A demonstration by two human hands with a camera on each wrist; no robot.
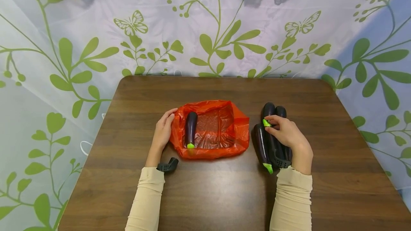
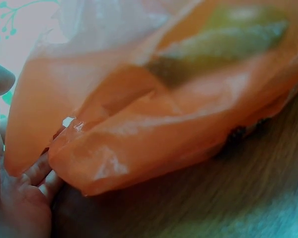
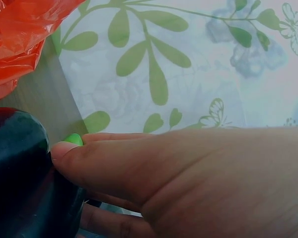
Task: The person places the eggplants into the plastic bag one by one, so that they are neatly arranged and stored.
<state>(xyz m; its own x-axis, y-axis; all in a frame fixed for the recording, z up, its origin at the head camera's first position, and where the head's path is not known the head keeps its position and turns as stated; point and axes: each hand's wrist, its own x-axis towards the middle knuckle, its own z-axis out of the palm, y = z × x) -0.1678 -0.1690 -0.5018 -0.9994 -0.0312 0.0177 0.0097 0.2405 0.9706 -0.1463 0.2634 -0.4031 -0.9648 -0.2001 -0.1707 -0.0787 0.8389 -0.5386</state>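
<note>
A red plastic bag (image 1: 240, 131) lies spread with its mouth facing up on the table. One dark purple eggplant (image 1: 191, 129) with a green stem end rests inside it, along the left side. My left hand (image 1: 163, 129) holds the bag's left edge; in the left wrist view its fingers (image 2: 39, 171) pass behind the film. To the right, my right hand (image 1: 290, 132) pinches the green stem end (image 1: 266, 123) of an eggplant between thumb and fingers. Several eggplants (image 1: 262, 143) lie close together under and beside this hand, partly hidden by it.
The brown wooden table (image 1: 218, 199) has its far edge against a pale curtain (image 1: 244, 52) printed with green leaves and butterflies. A dark wrist device (image 1: 168, 165) sits by the left wrist, and another (image 1: 282, 163) by the right.
</note>
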